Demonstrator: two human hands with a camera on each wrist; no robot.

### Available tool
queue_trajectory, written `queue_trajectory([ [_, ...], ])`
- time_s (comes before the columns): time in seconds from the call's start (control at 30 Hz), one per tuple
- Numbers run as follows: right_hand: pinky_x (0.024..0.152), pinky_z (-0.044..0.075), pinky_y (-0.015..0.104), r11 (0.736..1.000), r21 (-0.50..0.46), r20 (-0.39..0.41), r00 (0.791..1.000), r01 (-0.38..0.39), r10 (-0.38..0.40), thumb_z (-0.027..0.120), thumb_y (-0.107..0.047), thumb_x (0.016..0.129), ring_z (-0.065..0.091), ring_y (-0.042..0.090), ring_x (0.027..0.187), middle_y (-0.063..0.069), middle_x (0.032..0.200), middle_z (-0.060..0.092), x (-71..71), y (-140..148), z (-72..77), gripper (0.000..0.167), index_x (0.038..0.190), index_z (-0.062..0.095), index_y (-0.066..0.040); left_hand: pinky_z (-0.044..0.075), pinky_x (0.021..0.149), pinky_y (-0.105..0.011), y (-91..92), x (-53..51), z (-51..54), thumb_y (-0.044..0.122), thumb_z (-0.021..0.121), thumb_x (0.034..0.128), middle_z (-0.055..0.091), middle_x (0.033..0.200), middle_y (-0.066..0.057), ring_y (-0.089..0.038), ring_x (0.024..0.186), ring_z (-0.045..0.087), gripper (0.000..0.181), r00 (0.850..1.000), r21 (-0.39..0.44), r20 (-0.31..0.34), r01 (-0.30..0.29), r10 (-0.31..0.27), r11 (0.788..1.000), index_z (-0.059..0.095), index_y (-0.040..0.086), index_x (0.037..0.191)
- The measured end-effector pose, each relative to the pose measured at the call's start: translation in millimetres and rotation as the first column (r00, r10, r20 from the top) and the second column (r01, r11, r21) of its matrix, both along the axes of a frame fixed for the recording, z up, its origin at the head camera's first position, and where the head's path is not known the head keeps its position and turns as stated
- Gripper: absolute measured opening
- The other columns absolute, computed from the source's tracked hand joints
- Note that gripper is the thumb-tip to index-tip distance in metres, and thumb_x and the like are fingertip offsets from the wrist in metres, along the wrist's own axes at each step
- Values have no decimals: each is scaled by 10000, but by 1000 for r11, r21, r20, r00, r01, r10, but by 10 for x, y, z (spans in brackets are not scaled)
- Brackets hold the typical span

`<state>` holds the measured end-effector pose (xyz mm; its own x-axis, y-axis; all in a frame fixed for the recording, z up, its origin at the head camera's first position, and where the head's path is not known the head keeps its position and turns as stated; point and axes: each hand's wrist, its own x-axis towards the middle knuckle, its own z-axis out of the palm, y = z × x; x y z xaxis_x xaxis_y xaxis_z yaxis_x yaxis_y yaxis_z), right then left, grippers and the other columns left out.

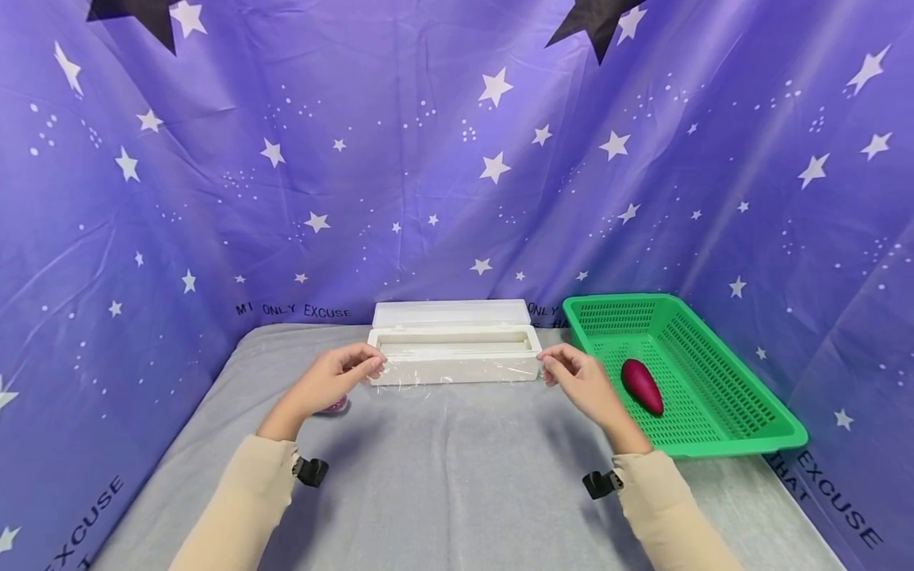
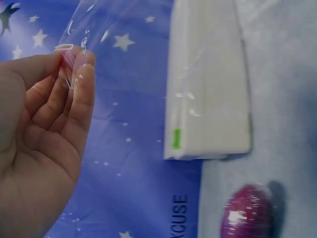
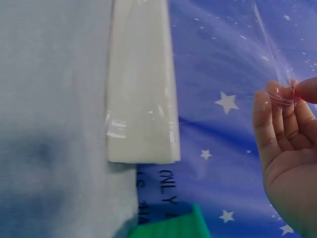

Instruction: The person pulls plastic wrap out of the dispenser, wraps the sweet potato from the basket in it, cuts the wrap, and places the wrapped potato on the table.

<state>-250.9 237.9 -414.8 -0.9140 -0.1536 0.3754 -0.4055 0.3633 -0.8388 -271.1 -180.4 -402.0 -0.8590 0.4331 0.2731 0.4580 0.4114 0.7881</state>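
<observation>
A white cling film dispenser [image 1: 457,371] lies lengthwise at the table's back edge, its translucent lid [image 1: 451,313] raised. My left hand [image 1: 334,379] pinches one corner of a clear sheet of cling film [image 2: 84,29] between thumb and fingers. At the dispenser's other end, my right hand [image 1: 581,385] pinches the opposite corner of the film [image 3: 277,54]. The sheet spans in front of the dispenser, hard to see against it. Beside my left wrist lies a shiny, film-wrapped purple-red vegetable [image 2: 246,213], mostly hidden by that hand in the head view.
To the right stands a green perforated basket [image 1: 721,365], close to my right forearm. In it lies an unwrapped, tapering purple-red vegetable [image 1: 642,387]. Grey cloth [image 1: 457,476] covers the table. A purple star-patterned curtain [image 1: 400,182] hangs behind and at both sides.
</observation>
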Motion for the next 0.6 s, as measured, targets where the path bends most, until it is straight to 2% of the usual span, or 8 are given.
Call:
queue_trajectory([
  [0.03,692,582,313,1000,6,7,1000,1,-1,583,-103,1021,653,179,731,132,827,652,-21,13,-70,151,1052,663,22,570,783,-377,-3,2,-32,237,593,1030,709,941,-56,-275,873,688,165,1000,-1,11,11,-11,1000,702,120,1068],
  [0.13,680,575,327,999,35,34,999,13,-14,592,-106,1014,649,179,726,112,815,654,0,-2,-155,152,1033,666,25,564,774,-372,3,12,-102,246,591,1031,703,938,-102,-299,874,681,168,998,-34,41,41,-39,999,711,130,1055],
  [0.33,630,518,271,992,128,64,998,7,-16,600,-100,989,617,156,703,43,781,641,43,-22,-331,121,978,667,1,555,763,-353,-9,28,-270,207,594,1028,688,939,-76,-193,855,648,145,989,-64,85,124,-119,990,712,125,1047],
  [0.5,620,496,263,977,202,95,995,-61,43,597,-78,966,577,139,695,11,772,620,83,14,-486,91,942,662,-19,537,752,-297,10,90,-430,219,616,1010,697,932,-29,-138,838,631,157,981,-116,118,170,-157,979,715,105,1054],
  [0.6,634,492,264,960,252,112,989,-119,93,584,-69,953,564,123,697,-9,762,608,100,52,-579,93,921,661,-30,535,700,-280,34,141,-514,209,609,1011,684,866,-11,-122,781,621,178,967,-139,145,229,-209,963,716,68,1035],
])
